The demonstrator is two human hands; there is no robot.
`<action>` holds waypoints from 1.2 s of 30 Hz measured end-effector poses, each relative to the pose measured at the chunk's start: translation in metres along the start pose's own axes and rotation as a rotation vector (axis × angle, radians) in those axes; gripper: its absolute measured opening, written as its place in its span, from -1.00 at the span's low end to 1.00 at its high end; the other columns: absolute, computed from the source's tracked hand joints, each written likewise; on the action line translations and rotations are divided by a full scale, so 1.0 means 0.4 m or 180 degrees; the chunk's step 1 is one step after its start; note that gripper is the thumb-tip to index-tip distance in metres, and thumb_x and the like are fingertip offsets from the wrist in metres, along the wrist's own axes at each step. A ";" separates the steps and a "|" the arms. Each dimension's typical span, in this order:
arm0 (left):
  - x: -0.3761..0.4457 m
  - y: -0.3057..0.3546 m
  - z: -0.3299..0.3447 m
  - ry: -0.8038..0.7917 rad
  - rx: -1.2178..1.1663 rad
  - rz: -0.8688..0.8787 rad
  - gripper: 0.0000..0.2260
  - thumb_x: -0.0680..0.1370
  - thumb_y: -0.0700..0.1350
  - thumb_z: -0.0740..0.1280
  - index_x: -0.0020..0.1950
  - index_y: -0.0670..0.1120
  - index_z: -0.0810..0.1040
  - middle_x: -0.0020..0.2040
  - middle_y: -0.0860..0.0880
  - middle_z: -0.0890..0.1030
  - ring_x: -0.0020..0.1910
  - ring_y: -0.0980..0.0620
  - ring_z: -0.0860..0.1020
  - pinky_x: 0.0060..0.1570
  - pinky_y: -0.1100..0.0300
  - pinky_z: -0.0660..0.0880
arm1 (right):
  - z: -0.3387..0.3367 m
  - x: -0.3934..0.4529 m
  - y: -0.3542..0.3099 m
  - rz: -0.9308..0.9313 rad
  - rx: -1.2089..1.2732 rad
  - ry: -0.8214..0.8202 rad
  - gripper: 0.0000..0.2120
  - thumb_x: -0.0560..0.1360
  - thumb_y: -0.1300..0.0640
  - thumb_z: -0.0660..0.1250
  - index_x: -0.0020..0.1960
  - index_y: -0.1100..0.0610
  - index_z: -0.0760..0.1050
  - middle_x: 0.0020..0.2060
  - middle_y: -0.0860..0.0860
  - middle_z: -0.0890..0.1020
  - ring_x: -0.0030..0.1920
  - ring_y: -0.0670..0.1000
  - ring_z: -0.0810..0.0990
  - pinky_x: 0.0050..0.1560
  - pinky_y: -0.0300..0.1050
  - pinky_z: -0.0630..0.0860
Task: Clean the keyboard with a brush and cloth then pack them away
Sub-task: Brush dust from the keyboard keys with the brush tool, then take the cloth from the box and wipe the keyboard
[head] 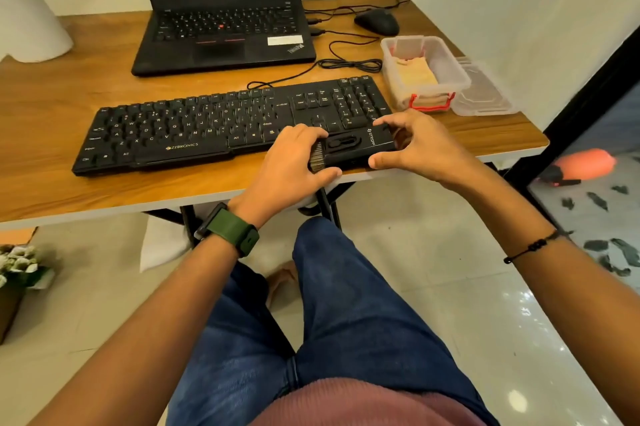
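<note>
A black keyboard (194, 128) lies across the wooden desk (59, 148). Over its front right corner I hold a black flat brush tool (349, 148) between both hands. My left hand (294, 159) grips the bristle end, with thumb below and fingers curled on top. My right hand (412, 145) pinches the other end between thumb and fingertips. A beige cloth (415, 74) lies inside a clear plastic box (450, 62) with red latches, just right of the keyboard.
The box's clear lid (485, 93) lies beside it near the desk's right edge. A black laptop (221, 24) stands behind the keyboard, with a black mouse (377, 22) and cables (349, 62) to its right. A white pot (31, 24) sits at far left.
</note>
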State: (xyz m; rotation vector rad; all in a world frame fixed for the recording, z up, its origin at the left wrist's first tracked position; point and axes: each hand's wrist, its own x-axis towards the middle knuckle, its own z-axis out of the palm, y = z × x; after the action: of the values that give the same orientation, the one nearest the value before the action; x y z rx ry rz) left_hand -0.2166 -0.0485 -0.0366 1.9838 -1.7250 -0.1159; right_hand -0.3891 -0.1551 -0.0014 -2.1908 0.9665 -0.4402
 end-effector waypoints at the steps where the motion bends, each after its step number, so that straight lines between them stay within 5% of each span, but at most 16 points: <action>1: 0.002 0.001 0.001 -0.0008 0.0038 -0.0007 -0.50 0.44 0.05 0.40 0.30 -0.11 0.39 0.16 -0.07 0.47 0.14 0.00 0.36 0.03 0.34 0.16 | -0.001 0.003 0.002 -0.0049 -0.0189 0.0015 -0.47 0.30 0.08 0.52 0.24 0.04 0.47 0.07 -0.03 0.49 0.06 -0.05 0.47 0.04 -0.12 0.49; 6: 0.007 0.014 0.009 0.0018 0.0145 -0.0097 -0.48 0.45 0.10 0.37 0.32 -0.10 0.37 0.17 -0.07 0.45 0.16 -0.01 0.34 0.05 0.30 0.19 | 0.005 0.010 0.016 -0.0243 -0.0454 0.0082 -0.46 0.32 0.09 0.51 0.25 0.04 0.42 0.12 -0.03 0.48 0.04 -0.11 0.41 -0.19 -0.39 0.35; 15: 0.006 0.034 0.020 0.0188 0.0384 -0.0206 -0.48 0.48 0.18 0.28 0.32 -0.10 0.38 0.15 -0.11 0.45 0.16 -0.05 0.36 0.01 0.26 0.22 | -0.001 0.022 0.024 -0.0314 -0.0820 -0.0034 -0.49 0.31 0.05 0.51 0.20 0.07 0.44 0.10 0.03 0.51 0.02 -0.05 0.45 -0.13 -0.23 0.37; 24: 0.007 0.052 0.009 0.0343 0.0721 -0.0147 -0.46 0.45 0.19 0.30 0.27 -0.15 0.42 0.10 -0.14 0.43 0.09 -0.09 0.34 0.00 0.16 0.27 | -0.026 0.027 0.017 -0.0396 -0.0910 -0.0392 -0.34 0.37 -0.02 0.46 0.38 0.02 0.27 0.23 0.01 0.42 0.11 -0.08 0.38 -0.03 -0.21 0.34; 29: 0.036 0.074 -0.013 0.0513 0.0570 0.0034 -0.35 0.39 0.31 0.05 0.20 -0.16 0.47 0.04 -0.12 0.45 0.06 -0.07 0.37 -0.03 0.22 0.24 | -0.089 0.063 -0.002 -0.0258 -0.0707 0.0307 -0.47 0.43 -0.01 0.39 0.35 0.06 0.34 0.00 -0.04 0.48 -0.04 -0.07 0.46 -0.10 -0.20 0.37; 33: 0.116 0.104 -0.040 0.0582 0.0280 0.0219 -0.44 0.47 0.25 0.10 0.22 -0.14 0.47 0.08 -0.10 0.47 0.12 -0.03 0.38 0.01 0.33 0.17 | -0.162 0.137 -0.001 -0.0074 -0.0901 0.1021 -0.63 0.47 0.06 0.36 0.25 0.12 0.46 0.00 0.05 0.59 -0.10 -0.05 0.49 -0.20 -0.28 0.33; 36: 0.211 0.129 -0.053 0.0484 0.0102 0.0460 -0.63 0.55 0.09 0.22 0.20 -0.15 0.48 0.09 -0.11 0.49 0.12 -0.04 0.41 0.01 0.27 0.24 | -0.191 0.207 0.008 0.0176 -0.1266 0.1061 -0.71 0.48 0.10 0.34 0.17 0.19 0.52 0.05 0.11 0.61 0.04 0.06 0.54 -0.08 -0.18 0.35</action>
State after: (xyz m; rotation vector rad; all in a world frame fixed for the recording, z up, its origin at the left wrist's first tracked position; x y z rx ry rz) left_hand -0.2390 -0.1254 0.0255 1.8322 -1.7734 0.1100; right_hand -0.3772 -0.2535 0.0526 -2.4826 1.3896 -0.6469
